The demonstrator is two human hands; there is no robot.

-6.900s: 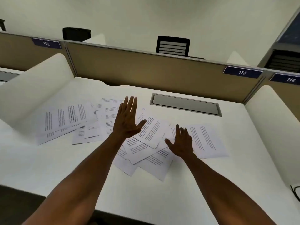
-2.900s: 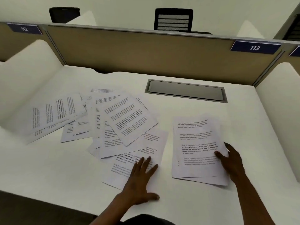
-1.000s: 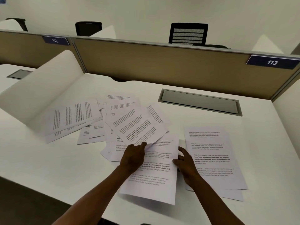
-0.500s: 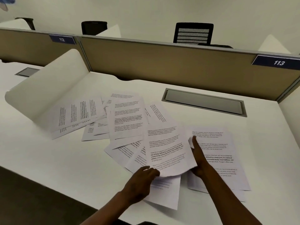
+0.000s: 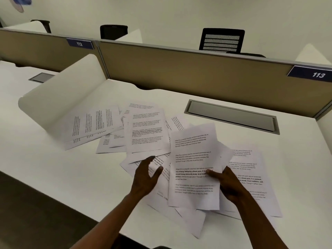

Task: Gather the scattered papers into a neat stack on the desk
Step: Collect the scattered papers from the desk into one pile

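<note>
Our right hand (image 5: 226, 184) pinches floppy, light sheets (image 5: 195, 168) at their edge — our left hand (image 5: 146, 174) hovers, fingers loose.

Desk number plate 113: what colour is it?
Dark blue with white digits, clearest in the head view.

An open-plan office or study hall: a white tabletop (image 5: 53, 173) fenced by tan partitions (image 5: 188, 72); numbered plates 112 (image 5: 79, 44) and 113 (image 5: 318, 74); a cable hatch (image 5: 231, 117); black chairs (image 5: 222, 41) beyond.
</note>
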